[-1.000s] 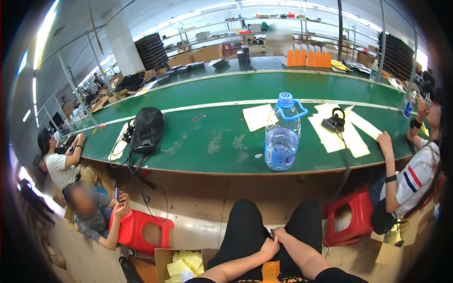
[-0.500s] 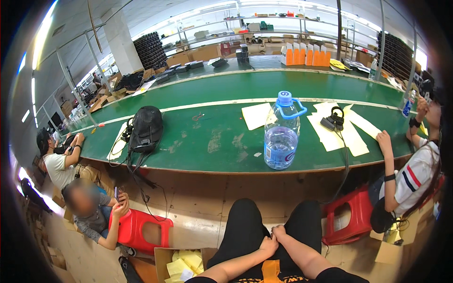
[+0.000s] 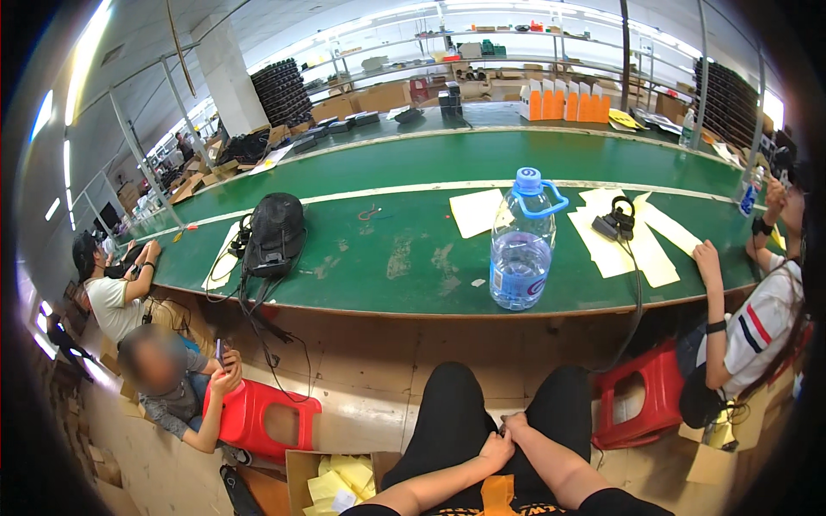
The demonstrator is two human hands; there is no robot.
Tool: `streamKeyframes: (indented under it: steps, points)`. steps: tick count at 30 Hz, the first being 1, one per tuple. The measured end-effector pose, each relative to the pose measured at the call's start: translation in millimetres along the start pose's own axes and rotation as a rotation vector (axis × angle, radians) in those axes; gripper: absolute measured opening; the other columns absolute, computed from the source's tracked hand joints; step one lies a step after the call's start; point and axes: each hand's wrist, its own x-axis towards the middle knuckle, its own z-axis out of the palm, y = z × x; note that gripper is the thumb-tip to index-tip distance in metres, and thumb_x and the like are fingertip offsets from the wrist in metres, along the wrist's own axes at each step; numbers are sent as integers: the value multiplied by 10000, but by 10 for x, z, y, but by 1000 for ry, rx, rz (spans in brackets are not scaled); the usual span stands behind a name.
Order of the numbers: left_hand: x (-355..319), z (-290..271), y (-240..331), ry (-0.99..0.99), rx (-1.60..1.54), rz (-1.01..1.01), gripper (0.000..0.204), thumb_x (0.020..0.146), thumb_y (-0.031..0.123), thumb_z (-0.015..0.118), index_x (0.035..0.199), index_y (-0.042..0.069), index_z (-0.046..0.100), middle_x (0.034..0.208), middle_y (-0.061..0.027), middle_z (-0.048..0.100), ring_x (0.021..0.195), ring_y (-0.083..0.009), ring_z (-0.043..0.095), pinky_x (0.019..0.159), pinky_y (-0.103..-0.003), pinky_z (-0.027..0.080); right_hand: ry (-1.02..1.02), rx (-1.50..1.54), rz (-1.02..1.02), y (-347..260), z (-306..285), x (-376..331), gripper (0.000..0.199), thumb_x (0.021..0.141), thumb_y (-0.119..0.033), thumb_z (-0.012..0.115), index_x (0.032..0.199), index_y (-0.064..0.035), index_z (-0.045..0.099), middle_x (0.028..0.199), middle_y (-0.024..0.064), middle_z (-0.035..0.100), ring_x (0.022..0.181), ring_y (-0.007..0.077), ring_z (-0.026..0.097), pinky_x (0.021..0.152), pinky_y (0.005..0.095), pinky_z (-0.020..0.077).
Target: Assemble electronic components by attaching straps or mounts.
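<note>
My left hand (image 3: 496, 449) and my right hand (image 3: 515, 425) rest together in my lap, between my black-trousered thighs. Both have curled fingers and touch each other; a tiny dark spot shows between them, too small to name. Beyond my knees, a big clear water bottle (image 3: 520, 267) with a blue cap and loop handle stands upright near the front edge of the green table (image 3: 370, 288). It is partly filled. Yellow paper sheets (image 3: 475, 212) lie behind it, and more to its right carry a black corded device (image 3: 613, 225). Neither hand touches the table.
A black cap (image 3: 277, 232) with trailing cables sits left on the table. Red stools (image 3: 258, 417) flank me, with a phone-holding person (image 3: 172, 391) at the left one. Another person (image 3: 757, 322) sits right. By my left leg is a carton (image 3: 301, 473) of yellow paper.
The whole view has shifted slightly, so the table and the things on it appear a little farther right. My hands stay together in my lap.
</note>
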Motion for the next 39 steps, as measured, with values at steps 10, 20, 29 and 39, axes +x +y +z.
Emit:
streamKeyframes:
  steps: [10,20,29,39]
  points:
    - [8,8,-19,-79,-36,-23,183,700,124,465,789,57,610,898,-128,494,667,-186,557,640,-312,380,1,14,-94,93,29,42,178,691,-85,518,638,85,519,569,191,545,499,270,560,480,358,430]
    - [-5,21,-36,-116,-61,-16,183,705,126,465,804,79,611,912,-108,487,690,-186,554,653,-313,378,95,-124,-237,165,81,102,142,681,-63,481,646,64,533,566,177,550,507,264,561,479,353,434]
    - [-1,59,2,-2,-16,4,187,707,122,450,789,65,608,866,-117,486,643,-199,540,623,-324,377,21,-108,-176,143,11,142,147,701,-52,511,631,77,529,547,176,543,456,250,544,411,338,419]
    - [-23,47,-30,65,-31,1,185,707,117,437,751,35,597,822,-117,502,611,-200,537,610,-323,372,-18,-56,-80,17,10,8,153,711,-69,537,635,64,542,530,151,534,439,217,526,410,330,405]
